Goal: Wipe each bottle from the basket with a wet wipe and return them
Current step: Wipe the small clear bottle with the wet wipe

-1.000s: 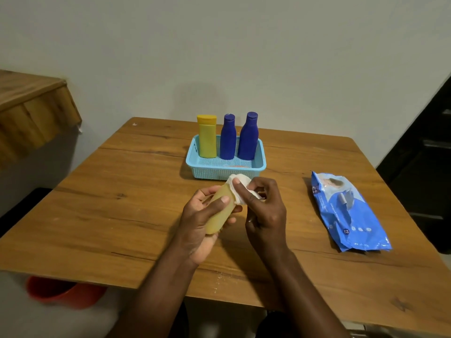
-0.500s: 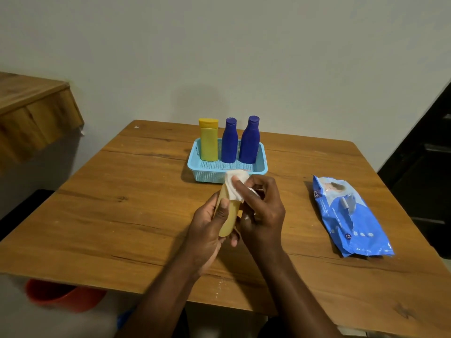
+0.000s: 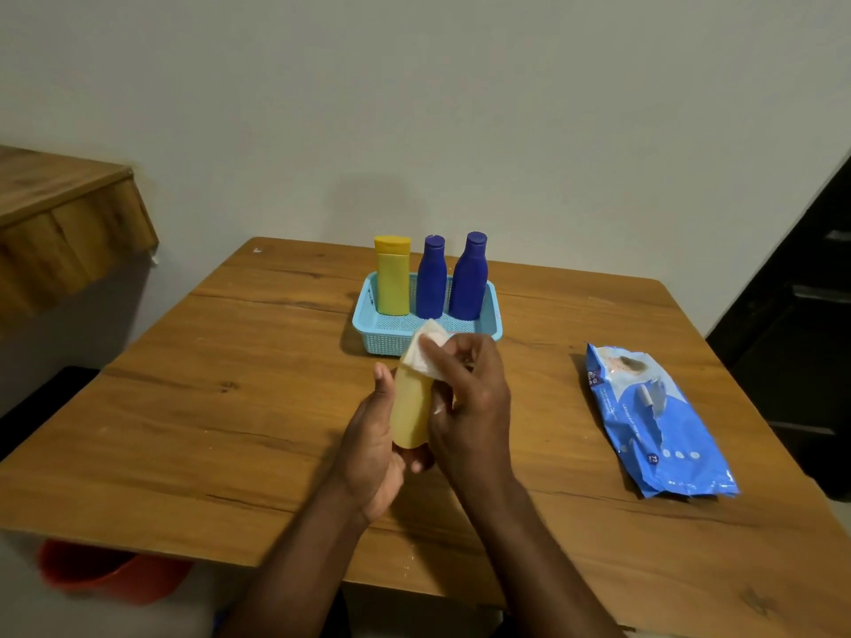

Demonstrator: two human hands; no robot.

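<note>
My left hand (image 3: pixel 373 444) grips a pale yellow bottle (image 3: pixel 411 409) by its lower end, above the table's middle, with its top pointing away from me. My right hand (image 3: pixel 469 398) presses a white wet wipe (image 3: pixel 426 349) around the bottle's upper part and cap. Just behind, a light blue basket (image 3: pixel 368 315) holds a bright yellow bottle (image 3: pixel 392 276) and two dark blue bottles (image 3: pixel 431 278) (image 3: pixel 469 277), all upright in a row.
A blue pack of wet wipes (image 3: pixel 654 416) lies on the wooden table (image 3: pixel 207 407) to the right. A wooden shelf (image 3: pixel 60 223) juts out at the left. A red bucket (image 3: pixel 101 573) sits below the table's front left edge. A dark door stands at the right.
The pale yellow bottle has turned more upright in my left hand. My right hand has kept the wipe on the bottle's top, shifting slightly around it.
</note>
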